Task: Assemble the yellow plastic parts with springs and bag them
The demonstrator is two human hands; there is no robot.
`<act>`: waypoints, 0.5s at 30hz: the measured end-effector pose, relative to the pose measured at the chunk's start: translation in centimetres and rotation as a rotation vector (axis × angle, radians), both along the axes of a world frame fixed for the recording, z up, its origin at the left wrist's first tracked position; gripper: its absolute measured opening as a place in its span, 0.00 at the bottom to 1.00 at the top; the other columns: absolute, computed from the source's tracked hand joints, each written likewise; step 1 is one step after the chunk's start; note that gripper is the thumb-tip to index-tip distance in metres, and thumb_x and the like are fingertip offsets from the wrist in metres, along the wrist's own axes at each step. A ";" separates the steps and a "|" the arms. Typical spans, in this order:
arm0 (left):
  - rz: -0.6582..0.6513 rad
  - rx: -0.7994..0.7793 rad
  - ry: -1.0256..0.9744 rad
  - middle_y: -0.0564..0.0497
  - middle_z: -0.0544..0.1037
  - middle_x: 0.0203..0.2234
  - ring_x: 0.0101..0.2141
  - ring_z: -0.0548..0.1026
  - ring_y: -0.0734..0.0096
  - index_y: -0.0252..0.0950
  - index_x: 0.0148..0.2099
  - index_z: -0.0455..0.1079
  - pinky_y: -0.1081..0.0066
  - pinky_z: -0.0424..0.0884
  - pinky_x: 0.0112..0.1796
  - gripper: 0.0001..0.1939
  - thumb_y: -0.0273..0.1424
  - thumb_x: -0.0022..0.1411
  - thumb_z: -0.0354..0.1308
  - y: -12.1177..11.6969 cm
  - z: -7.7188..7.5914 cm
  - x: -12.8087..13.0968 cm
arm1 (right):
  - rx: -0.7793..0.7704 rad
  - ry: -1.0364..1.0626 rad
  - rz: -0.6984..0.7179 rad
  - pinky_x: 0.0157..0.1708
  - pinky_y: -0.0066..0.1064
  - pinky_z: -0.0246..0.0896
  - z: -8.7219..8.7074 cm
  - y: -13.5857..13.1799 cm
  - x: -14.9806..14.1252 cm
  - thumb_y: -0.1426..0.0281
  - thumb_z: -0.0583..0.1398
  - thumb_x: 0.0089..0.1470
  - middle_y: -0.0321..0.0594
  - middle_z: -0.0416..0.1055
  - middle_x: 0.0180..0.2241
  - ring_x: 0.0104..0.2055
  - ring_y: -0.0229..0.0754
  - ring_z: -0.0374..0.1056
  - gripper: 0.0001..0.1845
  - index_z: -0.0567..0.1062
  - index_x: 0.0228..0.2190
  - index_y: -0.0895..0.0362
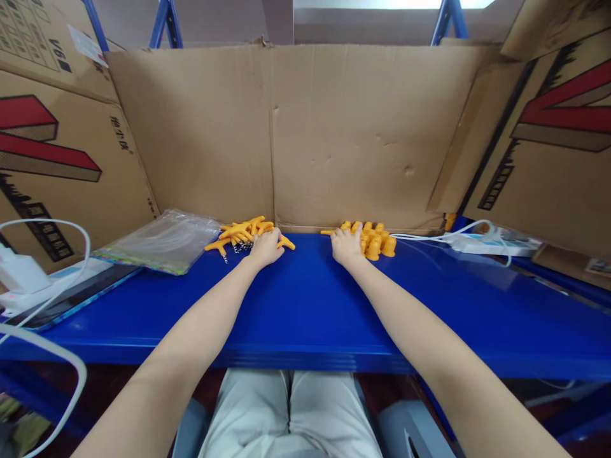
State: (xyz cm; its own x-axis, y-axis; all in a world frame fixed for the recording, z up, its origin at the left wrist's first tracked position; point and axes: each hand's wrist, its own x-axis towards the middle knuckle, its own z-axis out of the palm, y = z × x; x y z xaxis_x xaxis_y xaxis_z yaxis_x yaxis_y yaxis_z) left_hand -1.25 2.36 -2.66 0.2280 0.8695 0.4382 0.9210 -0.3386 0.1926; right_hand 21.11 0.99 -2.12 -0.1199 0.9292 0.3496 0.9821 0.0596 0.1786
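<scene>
My left hand is at the right side of a loose pile of orange branched pieces, some with thin metal spirals at one end. Its fingers are curled around an orange branched piece that pokes out on the right. My right hand lies against the left side of a cluster of orange cap-shaped pieces standing close together. A slim orange tip shows to the left of its fingers, which look closed; what they hold is mostly hidden.
A cardboard panel walls off the back of the blue tabletop. Clear plastic bags lie left, near a phone and a white charger with cable. A white power strip sits at right. Printed cardboard boxes flank both sides.
</scene>
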 end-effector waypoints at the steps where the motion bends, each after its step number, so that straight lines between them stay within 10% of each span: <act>1: 0.015 0.013 -0.014 0.44 0.77 0.38 0.45 0.72 0.53 0.38 0.41 0.63 0.53 0.61 0.49 0.11 0.29 0.54 0.54 -0.1 0.2 0.0 | 0.017 0.023 -0.010 0.59 0.64 0.26 0.2 -0.1 0.0 0.81 0.48 0.56 0.56 0.66 0.55 0.60 0.58 0.56 0.24 0.69 0.52 0.63; 15: 0.133 0.080 -0.109 0.46 0.78 0.33 0.43 0.74 0.53 0.39 0.53 0.59 0.55 0.61 0.48 0.20 0.29 0.57 0.51 -0.6 1.2 -0.2 | -0.078 0.204 -0.145 0.50 0.47 0.50 3.8 -1.2 1.0 0.75 0.55 0.55 0.59 0.72 0.45 0.51 0.56 0.67 0.15 0.75 0.43 0.63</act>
State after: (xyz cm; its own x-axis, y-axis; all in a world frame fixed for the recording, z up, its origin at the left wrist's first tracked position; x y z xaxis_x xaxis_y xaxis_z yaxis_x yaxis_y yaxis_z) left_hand -1.43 1.78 -1.44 0.0611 0.8502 0.5229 0.9337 -0.2339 0.2710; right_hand 22.13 -0.17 1.66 0.0821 0.9565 0.2798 0.9966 -0.0785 -0.0241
